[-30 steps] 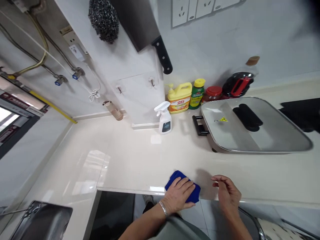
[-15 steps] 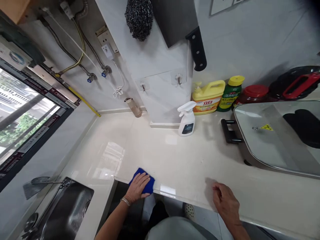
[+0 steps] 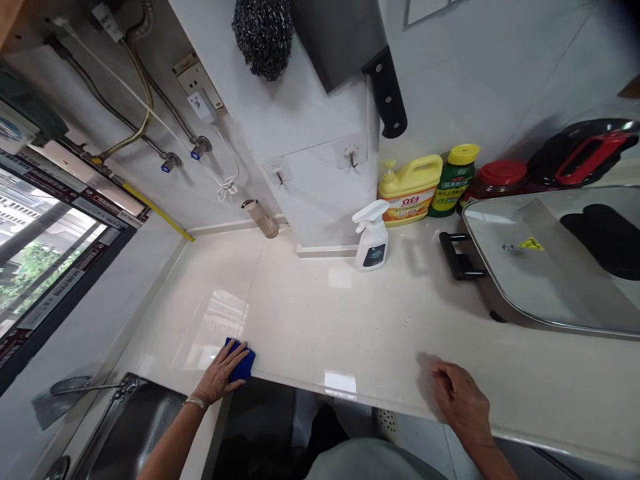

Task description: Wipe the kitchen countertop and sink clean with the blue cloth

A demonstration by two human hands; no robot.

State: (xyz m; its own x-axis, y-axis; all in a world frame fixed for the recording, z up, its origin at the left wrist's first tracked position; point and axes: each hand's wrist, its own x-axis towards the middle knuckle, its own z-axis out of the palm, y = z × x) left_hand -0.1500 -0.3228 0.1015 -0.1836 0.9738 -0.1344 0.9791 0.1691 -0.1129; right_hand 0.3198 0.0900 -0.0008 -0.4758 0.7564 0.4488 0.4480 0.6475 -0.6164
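My left hand [image 3: 218,377] presses a folded blue cloth [image 3: 242,366] flat on the cream countertop [image 3: 310,327], by the counter's inner corner near the sink. Its fingers stretch over the cloth and cover part of it. To the right, my right hand [image 3: 461,403] is loosely curled at the counter's front edge; nothing shows in its fingers. A white spray bottle [image 3: 372,237] stands upright on the counter, beyond both hands and apart from them.
A steel sink [image 3: 135,427] lies at lower left. Rightward sits a lidded electric pan [image 3: 545,267] with a black handle. Along the wall stand a yellow detergent jug [image 3: 410,193], a green bottle [image 3: 453,183] and a red-lidded jar [image 3: 501,175]. A cleaver [image 3: 350,47] hangs above; a brownish bottle [image 3: 263,219] stands behind.
My left hand has slid the blue cloth leftward along the counter's front edge to the corner. My right hand stays curled in nearly the same place. The view has shifted slightly.
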